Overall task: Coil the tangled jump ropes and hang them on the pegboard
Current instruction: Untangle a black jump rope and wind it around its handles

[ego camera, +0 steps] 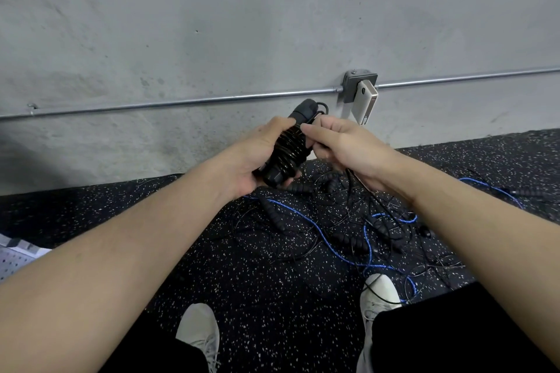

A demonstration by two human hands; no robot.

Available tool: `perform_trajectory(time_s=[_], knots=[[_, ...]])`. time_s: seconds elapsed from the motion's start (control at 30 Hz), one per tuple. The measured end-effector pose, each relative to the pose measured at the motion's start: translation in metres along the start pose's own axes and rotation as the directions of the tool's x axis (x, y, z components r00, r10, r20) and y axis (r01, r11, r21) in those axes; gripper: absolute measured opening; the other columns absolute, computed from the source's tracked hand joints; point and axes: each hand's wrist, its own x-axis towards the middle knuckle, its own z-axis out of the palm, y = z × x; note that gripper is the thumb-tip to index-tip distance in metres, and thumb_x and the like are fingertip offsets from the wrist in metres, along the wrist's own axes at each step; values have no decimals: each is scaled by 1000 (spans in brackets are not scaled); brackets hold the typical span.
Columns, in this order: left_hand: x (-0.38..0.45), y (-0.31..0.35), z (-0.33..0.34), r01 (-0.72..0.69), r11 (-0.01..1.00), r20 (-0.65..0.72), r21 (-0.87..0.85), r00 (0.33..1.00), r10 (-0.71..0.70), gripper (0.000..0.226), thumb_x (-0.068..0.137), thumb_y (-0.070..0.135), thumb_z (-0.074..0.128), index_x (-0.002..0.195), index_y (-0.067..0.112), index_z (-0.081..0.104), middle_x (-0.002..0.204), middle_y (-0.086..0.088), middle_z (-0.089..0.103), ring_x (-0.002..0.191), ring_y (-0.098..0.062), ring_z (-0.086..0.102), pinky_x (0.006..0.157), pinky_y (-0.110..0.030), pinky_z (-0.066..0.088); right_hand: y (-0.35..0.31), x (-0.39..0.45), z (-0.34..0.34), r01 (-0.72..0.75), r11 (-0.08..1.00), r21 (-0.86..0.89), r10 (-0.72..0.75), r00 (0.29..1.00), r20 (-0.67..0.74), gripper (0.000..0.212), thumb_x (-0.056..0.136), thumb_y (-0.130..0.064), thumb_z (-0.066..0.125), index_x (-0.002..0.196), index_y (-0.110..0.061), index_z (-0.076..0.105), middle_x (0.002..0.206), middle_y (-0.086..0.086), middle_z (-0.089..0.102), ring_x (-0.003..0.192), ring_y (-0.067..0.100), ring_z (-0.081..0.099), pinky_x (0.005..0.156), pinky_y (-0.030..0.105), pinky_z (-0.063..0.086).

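Nearest, bare forearms over black shorts. Left hand [257, 157] curled round black handles [291, 145] wound with cord. Right hand [342, 142] pinching thin black cord [353, 177] beside them. Below, tangled black and blue ropes [348, 230] on speckled floor [257, 275].

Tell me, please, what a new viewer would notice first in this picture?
First, in the middle, the left hand grips a pair of black handles wound with black cord, while the right hand pinches the cord beside it. Below them, a tangle of black and blue ropes lies on the speckled black floor. Behind, a metal conduit runs along the grey wall.
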Motion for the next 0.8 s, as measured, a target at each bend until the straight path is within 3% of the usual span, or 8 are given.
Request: perform_trajectory(time_s=[0.1, 0.13, 0.2, 0.3, 0.43, 0.57, 0.67, 0.8], knots=[[-2, 1, 0, -38, 999, -29, -33, 999, 37, 91, 74, 63, 73, 137, 3, 49, 92, -11, 72, 56, -28, 66, 43, -30, 49, -2, -2, 0, 49, 999, 3, -49, 999, 14, 29, 103, -35, 54, 77, -23, 56, 52, -7, 43, 51, 12, 27, 49, 24, 23], [-2, 1, 0, -48, 998, -33, -38, 998, 46, 91, 75, 61, 73, 141, 5, 46, 92, -11, 72, 55, -28, 67, 43, -30, 49, -2, -3, -1, 62, 998, -9, -62, 998, 19, 29, 103, -35, 54, 77, -22, 56, 52, -7, 43, 51, 13, 27, 48, 23, 23], [-5, 2, 0, -50, 998, -9, -39, 999, 49, 72, 87, 55, 69, 136, 4, 51, 92, -9, 71, 55, -27, 66, 43, -29, 50, -3, -5, -1, 87, 995, -46, -86, 996, 21, 29, 103, -36, 53, 78, -21, 56, 51, -7, 44, 49, 12, 28, 46, 21, 25], [-9, 4, -1, -73, 996, 50, -42, 996, 75, 37, 97, 48, 59, 110, 14, 66, 88, -5, 70, 58, -25, 65, 45, -27, 50, -5, -8, -3, 92, 991, -97, -94, 995, -15, 36, 101, -42, 55, 71, -23, 56, 50, -7, 46, 46, 11, 31, 45, 20, 28], [-14, 11, -7, -59, 988, 63, -143, 996, 69, 38, 98, 48, 56, 110, 14, 68, 82, -3, 72, 66, -23, 70, 48, -27, 53, -3, -10, -7, 64, 992, -107, -66, 998, -15, 50, 99, -48, 55, 55, -24, 52, 49, -8, 45, 47, 13, 33, 48, 25, 30], [-16, 18, -20, -89, 962, 49, -258, 993, 105, 38, 98, 44, 55, 102, 11, 72, 85, -6, 72, 60, -22, 68, 42, -26, 48, 6, -11, -17, 73, 993, 93, -87, 984, 154, 30, 105, -32, 48, 85, -25, 69, 55, -6, 37, 48, 11, 28, 43, 20, 25], [-16, 21, -27, -128, 951, 73, -281, 985, 154, 40, 93, 45, 54, 86, 15, 80, 88, -6, 74, 52, -20, 63, 38, -22, 42, 9, -12, -24, 20, 983, 180, -66, 965, 253, 24, 97, -35, 52, 98, -23, 72, 63, -3, 35, 52, 10, 22, 45, 22, 17], [-17, 22, -33, -142, 959, 191, -243, 963, 191, 42, 86, 48, 52, 79, 18, 81, 79, -5, 72, 46, -19, 59, 35, -19, 40, 12, -13, -29, -16, 1000, 27, 9, 969, 248, 32, 84, -53, 61, 74, -23, 66, 56, -4, 37, 49, 12, 30, 46, 20, 30]])
